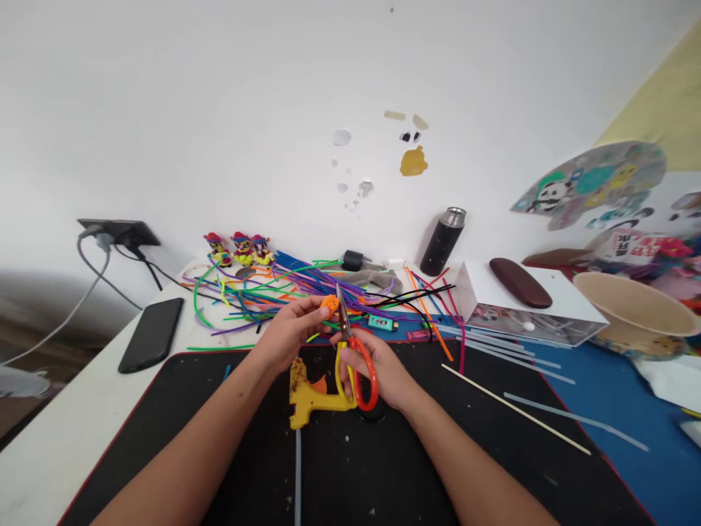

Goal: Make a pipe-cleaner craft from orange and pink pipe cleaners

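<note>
Between the thumb and fingers of my left hand [296, 327] is a small orange fuzzy piece [329, 304], apparently of coiled pipe cleaner. My right hand [383, 365] grips a pair of scissors [366, 372] with one red and one yellow handle. Their blades point up and away, close beside the orange piece; whether they touch it I cannot tell. Below both hands a yellow hot glue gun [315, 400] lies on the black mat [235, 467], with a glue stick [298, 475] coming out of its back end. Its handle is partly behind the scissors.
Behind my hands spreads a pile of coloured pipe cleaners [307, 277]. Several small figures [242, 248] stand at the wall. A phone [152, 334] lies left; a black flask [443, 241], a white box [526, 307] and a wooden stick [515, 408] are on the right.
</note>
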Action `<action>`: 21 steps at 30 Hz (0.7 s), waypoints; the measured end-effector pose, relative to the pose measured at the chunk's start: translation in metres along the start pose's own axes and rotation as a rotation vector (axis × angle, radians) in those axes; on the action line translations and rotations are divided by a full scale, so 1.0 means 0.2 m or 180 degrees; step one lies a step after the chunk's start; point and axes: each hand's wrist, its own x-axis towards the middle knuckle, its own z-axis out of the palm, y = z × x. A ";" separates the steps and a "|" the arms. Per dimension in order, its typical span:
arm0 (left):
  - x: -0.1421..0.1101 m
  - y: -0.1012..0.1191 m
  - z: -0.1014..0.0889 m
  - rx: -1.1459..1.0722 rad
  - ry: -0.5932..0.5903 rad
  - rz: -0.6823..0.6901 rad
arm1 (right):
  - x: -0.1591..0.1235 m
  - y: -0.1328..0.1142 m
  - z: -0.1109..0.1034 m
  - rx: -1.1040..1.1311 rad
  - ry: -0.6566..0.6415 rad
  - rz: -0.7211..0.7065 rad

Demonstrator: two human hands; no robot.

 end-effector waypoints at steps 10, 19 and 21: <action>-0.03 0.13 -0.06 0.1169 0.0379 0.0781 | -0.04 -0.05 0.02 0.0034 0.0011 -0.0279; -0.05 0.16 -0.03 0.1206 0.0396 0.0939 | -0.06 -0.05 0.05 0.0034 -0.0179 -0.0331; -0.06 0.16 -0.02 0.1196 0.0353 0.0949 | -0.06 -0.05 0.06 0.0055 -0.0238 -0.0359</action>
